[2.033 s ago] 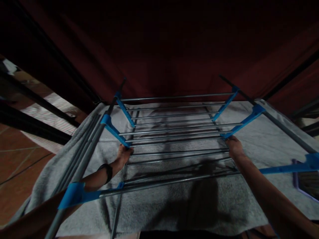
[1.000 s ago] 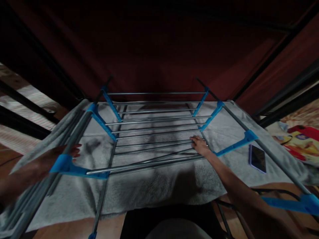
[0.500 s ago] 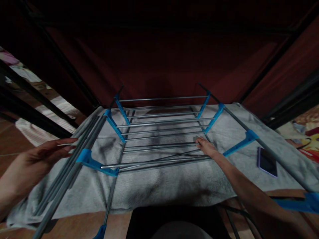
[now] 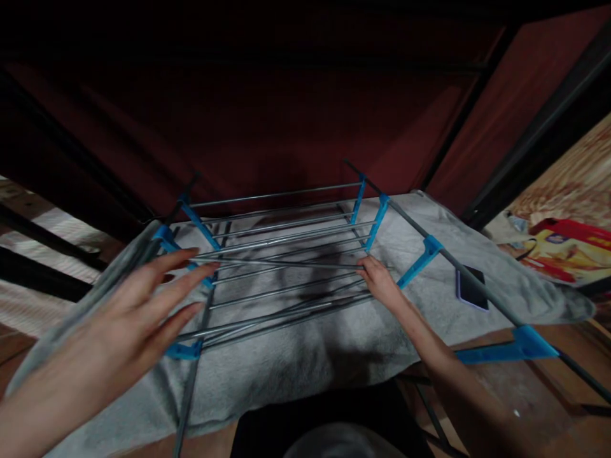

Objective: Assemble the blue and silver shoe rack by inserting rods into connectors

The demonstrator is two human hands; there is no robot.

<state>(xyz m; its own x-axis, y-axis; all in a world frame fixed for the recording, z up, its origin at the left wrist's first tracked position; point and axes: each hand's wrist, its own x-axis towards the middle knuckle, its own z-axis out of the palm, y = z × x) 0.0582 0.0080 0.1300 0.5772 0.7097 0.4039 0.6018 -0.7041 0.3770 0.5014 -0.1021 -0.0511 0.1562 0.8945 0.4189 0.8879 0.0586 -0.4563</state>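
A partly assembled rack of grey metal tubes and blue plastic brackets lies in the middle on a grey towel. My right hand is closed on the right end of a loose grey tube. This tube slants slightly across the rack, above other crossbars. At its left end, my left hand has its fingers stretched out and apart, and I cannot tell whether the fingertips touch it. Behind that hand, a left bracket is partly hidden.
A phone lies on the towel beside the rack's right side rail. Dark red panels in a black frame stand behind. At the right is a red and yellow package. Black bars cross the left side.
My right hand has lifted one tube from the lower rack area. My left hand has moved right, from the loose tubes at the left to this tube's left end. The view has shifted right.
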